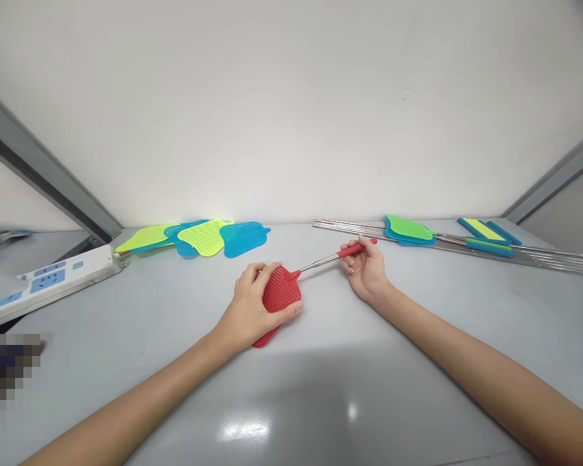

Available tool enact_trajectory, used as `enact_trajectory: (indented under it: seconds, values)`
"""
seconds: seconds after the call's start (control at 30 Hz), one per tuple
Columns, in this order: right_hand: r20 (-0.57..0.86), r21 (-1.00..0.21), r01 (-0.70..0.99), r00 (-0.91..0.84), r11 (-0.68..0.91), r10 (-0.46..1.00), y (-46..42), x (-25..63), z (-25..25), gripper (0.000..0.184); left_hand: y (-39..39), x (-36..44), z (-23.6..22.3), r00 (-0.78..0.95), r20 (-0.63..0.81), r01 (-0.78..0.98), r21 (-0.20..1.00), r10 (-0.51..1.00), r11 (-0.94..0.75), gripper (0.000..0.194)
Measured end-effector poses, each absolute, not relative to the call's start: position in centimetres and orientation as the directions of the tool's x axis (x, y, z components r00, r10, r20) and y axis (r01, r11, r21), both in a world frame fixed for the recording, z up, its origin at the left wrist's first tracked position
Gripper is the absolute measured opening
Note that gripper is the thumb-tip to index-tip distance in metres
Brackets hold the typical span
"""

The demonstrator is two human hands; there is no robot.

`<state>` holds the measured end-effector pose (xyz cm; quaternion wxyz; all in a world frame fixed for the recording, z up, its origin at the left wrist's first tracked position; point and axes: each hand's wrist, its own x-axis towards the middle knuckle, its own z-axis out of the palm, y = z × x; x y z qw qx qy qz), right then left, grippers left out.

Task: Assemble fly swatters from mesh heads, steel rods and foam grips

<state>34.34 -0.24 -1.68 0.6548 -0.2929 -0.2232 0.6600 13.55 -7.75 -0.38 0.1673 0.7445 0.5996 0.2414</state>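
Note:
A red fly swatter [282, 294] with a perforated head, a short metal rod and a red grip lies across the middle of the view. My left hand [255, 304] is wrapped over the head, thumb along its near right edge and fingers on the far side. The red grip is pinched between the thumb and fingers of my right hand [366, 268]. Between my hands the metal rod slants up to the right. Part of the swatter head is hidden under my left hand.
Yellow and blue swatter heads [201, 238] overlap along the wall at the back left. Metal rods [558, 254], a green swatter head [411, 228] and blue and yellow grips [488, 230] lie back right. A white power strip [87, 268] sits at the left edge of the grey table [369, 375].

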Motion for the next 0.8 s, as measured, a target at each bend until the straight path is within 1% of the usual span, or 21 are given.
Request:
enact_trajectory:
  seconds: [0.37,0.8]
  values:
    - [-0.079,-0.695,-0.718,0.030,-0.033,0.996,-0.07,34.29,-2.00,0.018,-7.69,13.41,-0.43,0.177,0.172,0.803,0.544,0.969,-0.243,0.065]
    - [-0.042,-0.744,-0.668,0.030,-0.011,0.999,-0.14,34.03,-2.05,0.021,-7.98,13.60,-0.13,0.265,0.186,0.810,0.489,0.946,-0.323,0.062]
